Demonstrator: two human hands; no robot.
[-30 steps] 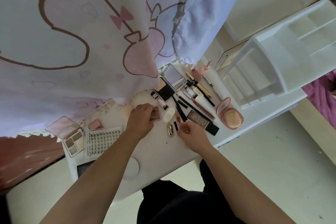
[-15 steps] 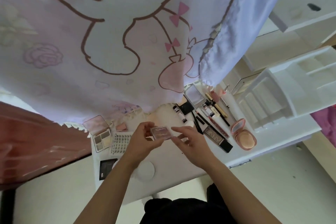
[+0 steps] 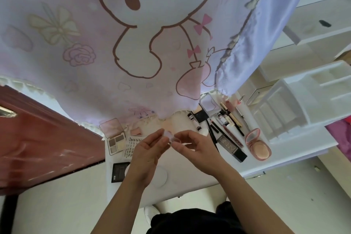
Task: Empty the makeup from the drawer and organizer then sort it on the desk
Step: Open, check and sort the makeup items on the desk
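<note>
Hanging over the whole upper scene, a pale pink cartoon-print curtain (image 3: 133, 43) is draping down to the back edge of a white desk (image 3: 190, 175). At the left a red-brown door (image 3: 47, 138) is filling the corner. At the right end of the desk a white organizer (image 3: 303, 104) is standing with its compartments showing.

Both forearms are reaching in from below. The left hand (image 3: 147, 150) and the right hand (image 3: 197, 150) are meeting above the middle of the desk, each pinching one end of a small clear pink compact (image 3: 170, 137) between thumb and fingertips, so the compact is sitting between the two hands and lifted off the surface.

To the right of the hands a round pink cushion compact (image 3: 258, 146) is lying open, just beside a dark long palette (image 3: 231, 147), with a cluster of pencils and tubes (image 3: 226, 123) lying behind them. To the left an open eyeshadow palette (image 3: 115, 138) is lying beside a lash tray (image 3: 131, 146), and a black palette (image 3: 118, 172) is lying nearer the desk's front edge.
</note>
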